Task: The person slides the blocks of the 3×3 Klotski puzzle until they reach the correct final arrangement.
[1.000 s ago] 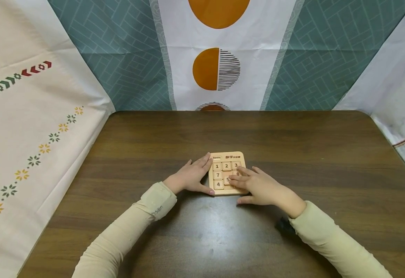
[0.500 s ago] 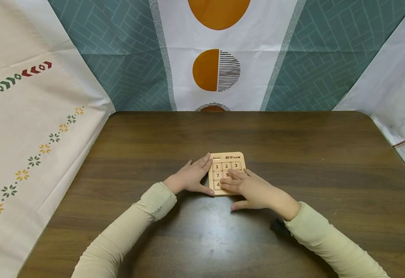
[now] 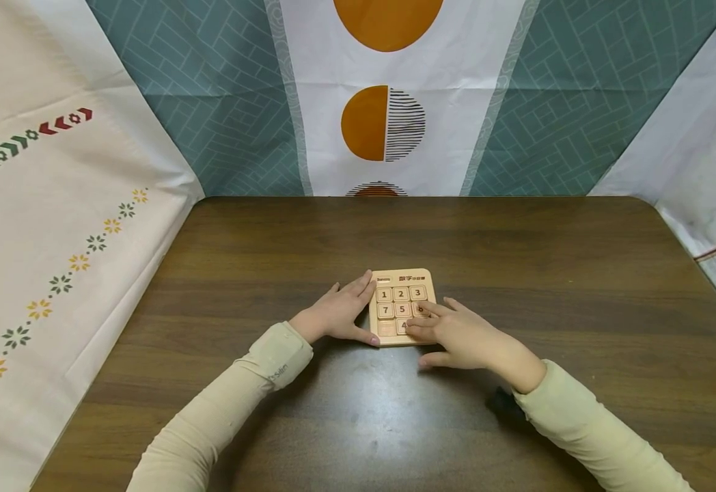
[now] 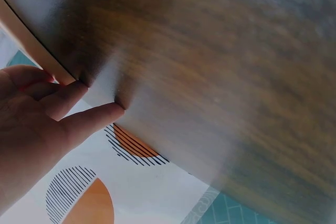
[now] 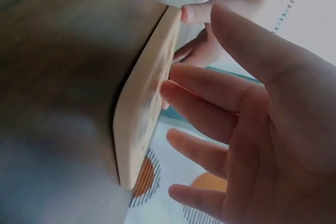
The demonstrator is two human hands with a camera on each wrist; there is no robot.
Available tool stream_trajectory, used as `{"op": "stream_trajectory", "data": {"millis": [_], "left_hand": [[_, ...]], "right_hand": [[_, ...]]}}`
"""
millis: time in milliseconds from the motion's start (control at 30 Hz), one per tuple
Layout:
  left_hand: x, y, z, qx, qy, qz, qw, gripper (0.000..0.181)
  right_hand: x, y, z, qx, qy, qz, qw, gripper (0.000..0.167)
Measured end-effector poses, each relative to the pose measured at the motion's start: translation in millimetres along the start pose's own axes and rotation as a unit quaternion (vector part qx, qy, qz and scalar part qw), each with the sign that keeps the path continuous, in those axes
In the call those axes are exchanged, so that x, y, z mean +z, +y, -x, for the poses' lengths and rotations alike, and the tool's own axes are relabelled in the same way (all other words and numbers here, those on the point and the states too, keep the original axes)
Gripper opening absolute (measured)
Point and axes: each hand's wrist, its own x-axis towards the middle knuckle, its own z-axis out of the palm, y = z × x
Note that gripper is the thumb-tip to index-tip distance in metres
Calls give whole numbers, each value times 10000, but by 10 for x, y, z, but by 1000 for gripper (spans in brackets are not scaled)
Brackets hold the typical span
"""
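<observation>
A pale wooden number slide puzzle (image 3: 403, 274) lies flat on the brown table. Its top row reads 1, 2, 3. In the middle row are 7, 5 and a partly covered tile. The bottom-left slot (image 3: 387, 329) is bare, with the 4 tile (image 3: 402, 326) beside it; the bottom-right spot is hidden. My left hand (image 3: 342, 311) rests against the puzzle's left edge, thumb at the near-left corner. Fingertips of my right hand (image 3: 462, 335) touch the right-hand tiles, its thumb held off the board. The right wrist view shows its fingers extended over the puzzle (image 5: 139, 114).
The wooden table (image 3: 358, 424) stretches around the puzzle on all sides. Behind it hangs a patterned cloth (image 3: 450, 123) with orange circles, and a cream cloth (image 3: 38, 225) hangs at the left. A dark object (image 3: 504, 403) is partly hidden under the right wrist.
Tile 5 has moved up into the middle row, then tile 4 has slid right, baring the bottom-left slot. My right hand went left over the board and came back right. My left hand stayed put.
</observation>
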Motion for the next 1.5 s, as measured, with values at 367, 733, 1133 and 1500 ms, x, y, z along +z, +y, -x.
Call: {"op": "stream_trajectory", "data": {"millis": [367, 733, 1133, 1500], "left_hand": [[-5, 5, -17, 22, -40, 78, 10000, 112], [-13, -11, -13, 41, -1, 20, 10000, 111], [-2, -11, -8, -16, -50, 28, 10000, 112], [-8, -5, -4, 20, -21, 74, 10000, 112]], "right_hand": [[40, -9, -284, 264, -292, -44, 9992, 67], [54, -155, -150, 31, -281, 22, 9996, 66], [55, -46, -183, 703, -32, 81, 9975, 65], [10, -160, -220, 636, -115, 136, 9978, 66]]}}
